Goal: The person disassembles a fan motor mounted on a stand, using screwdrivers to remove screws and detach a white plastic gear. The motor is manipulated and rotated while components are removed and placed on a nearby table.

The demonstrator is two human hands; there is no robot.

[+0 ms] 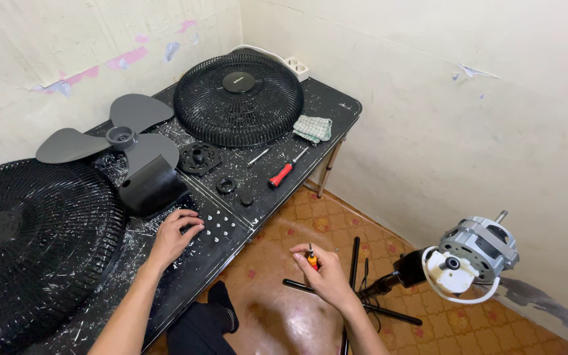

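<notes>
A black folding table (pixel 317 98), its top speckled with white scratches and paint flecks, stood in the corner of a room with cream walls whose paint was peeling in pink and grey patches; the floor (pixel 284 223) beside it was patterned orange tile. At the far left of the table lay a round black fan grille (pixel 27 243), and just past it a dark grey three-bladed fan blade (pixel 116 141) and a black motor cover (pixel 152 189). The left hand (pixel 173 235) rested palm down on the table edge beside that cover, its fingers spread loosely and touching a cluster of small silver screws (pixel 218 227), gripping nothing. Farther back sat a second black fan grille (pixel 238 97), with a red-handled screwdriver (pixel 284 172) and a green checked cloth (pixel 313 128) near the right end. Off the table, above the tiles, the right hand (pixel 320 273) was closed around a small orange-handled screwdriver (pixel 311 258), its tip pointing upward. At the far right a bare grey fan motor (pixel 478 253) sat on its black stand.
</notes>
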